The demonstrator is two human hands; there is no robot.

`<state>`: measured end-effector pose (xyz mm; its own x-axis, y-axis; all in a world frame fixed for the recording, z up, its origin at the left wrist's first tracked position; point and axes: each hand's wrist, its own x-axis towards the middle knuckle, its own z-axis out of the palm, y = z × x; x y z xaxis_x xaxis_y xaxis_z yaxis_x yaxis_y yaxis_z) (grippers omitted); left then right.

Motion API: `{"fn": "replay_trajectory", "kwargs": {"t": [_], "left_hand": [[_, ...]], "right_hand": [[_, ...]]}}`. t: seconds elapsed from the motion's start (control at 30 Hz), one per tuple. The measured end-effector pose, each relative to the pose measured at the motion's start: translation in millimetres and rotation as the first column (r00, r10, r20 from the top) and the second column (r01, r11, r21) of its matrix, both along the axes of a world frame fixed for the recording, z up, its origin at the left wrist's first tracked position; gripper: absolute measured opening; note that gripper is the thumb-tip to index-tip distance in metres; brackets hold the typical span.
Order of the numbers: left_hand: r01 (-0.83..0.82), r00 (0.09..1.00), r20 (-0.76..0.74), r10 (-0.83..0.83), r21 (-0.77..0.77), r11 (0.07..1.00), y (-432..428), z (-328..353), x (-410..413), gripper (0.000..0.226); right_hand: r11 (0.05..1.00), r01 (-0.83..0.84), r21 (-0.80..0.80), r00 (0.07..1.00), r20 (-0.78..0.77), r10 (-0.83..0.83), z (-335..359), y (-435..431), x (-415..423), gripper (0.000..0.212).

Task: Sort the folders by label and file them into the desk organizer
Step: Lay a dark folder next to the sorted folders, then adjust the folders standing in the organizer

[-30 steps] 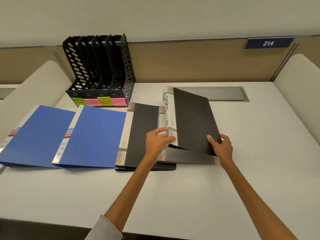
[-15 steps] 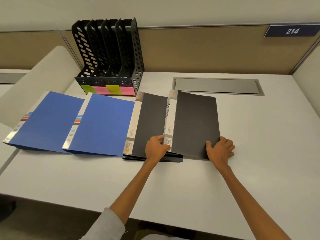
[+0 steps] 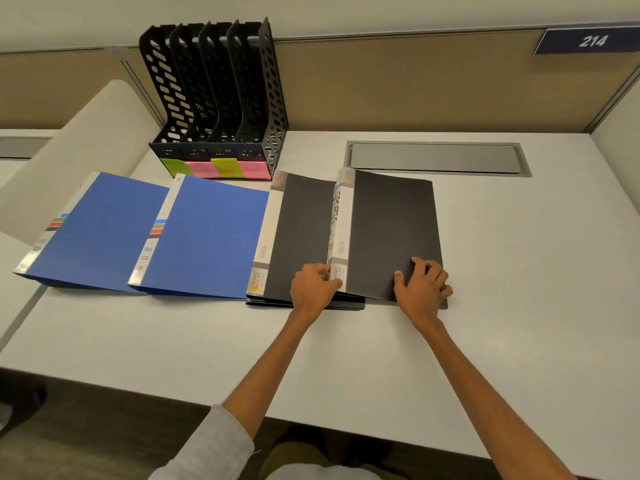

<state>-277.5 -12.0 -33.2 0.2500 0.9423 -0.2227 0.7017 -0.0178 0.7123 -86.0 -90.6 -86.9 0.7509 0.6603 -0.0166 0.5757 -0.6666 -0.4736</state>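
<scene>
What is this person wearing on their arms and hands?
A light grey sleeve ends near the left elbow; the right arm shows no sleeve in view. The left hand and right hand are bare: no gloves, watch or rings visible.

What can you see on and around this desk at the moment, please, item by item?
desk: 1, white, across the view.
desk organizer: 1, black, four slots, back left of desk.
sticky labels: 4, green, pink, yellow, pink, on organizer's front.
blue folders: 2, blue, flat side by side, left.
black folders: 2, black with pale spines, right of the blue; the right black folder overlaps the other.
hatch: 1, grey, set in desk, back right.
number plate: 1, dark blue, reads 214, top right.
left hand: 1, grips right black folder's spine.
right hand: 1, rests on its cover, lower right.
</scene>
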Motion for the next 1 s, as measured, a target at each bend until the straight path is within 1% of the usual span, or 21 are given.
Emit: {"fn": "replay_trajectory", "kwargs": {"t": [0.2, 0.37, 0.47, 0.57, 0.77, 0.87, 1.0], "left_hand": [[-0.038, 0.998, 0.056, 0.035, 0.047, 0.998, -6, -1, -5, 0.036], [-0.029, 0.993, 0.121, 0.017, 0.097, 0.995, -1, 5, -8, 0.027], [-0.027, 0.987, 0.16, 0.006, 0.133, 0.991, 3, 15, -9, 0.026], [-0.027, 0.98, 0.199, -0.005, 0.156, 0.987, 6, 25, -18, 0.025], [-0.066, 0.957, 0.291, 0.02, 0.148, 0.987, 10, 31, -65, 0.025], [-0.096, 0.964, 0.263, 0.049, 0.167, 0.981, 11, 34, -98, 0.026], [-0.168, 0.969, 0.222, 0.109, 0.268, 0.949, 11, 38, -150, 0.028]], "right_hand": [[0.998, -0.064, 0.017, 0.997, -0.032, 0.064, 5, 5, -9, 0.044], [0.999, -0.028, 0.044, 0.998, -0.06, 0.031, 17, 3, -22, 0.047], [0.998, -0.019, 0.065, 0.999, -0.046, 0.022, 27, 5, -29, 0.049], [0.994, -0.008, 0.11, 0.998, -0.067, 0.015, 39, 10, -42, 0.052], [0.987, -0.03, 0.159, 0.996, -0.077, 0.043, 54, 22, -90, 0.053], [0.98, -0.062, 0.191, 0.994, -0.077, 0.078, 57, 25, -122, 0.051], [0.967, -0.119, 0.223, 0.989, -0.056, 0.135, 61, 30, -172, 0.05]]}}
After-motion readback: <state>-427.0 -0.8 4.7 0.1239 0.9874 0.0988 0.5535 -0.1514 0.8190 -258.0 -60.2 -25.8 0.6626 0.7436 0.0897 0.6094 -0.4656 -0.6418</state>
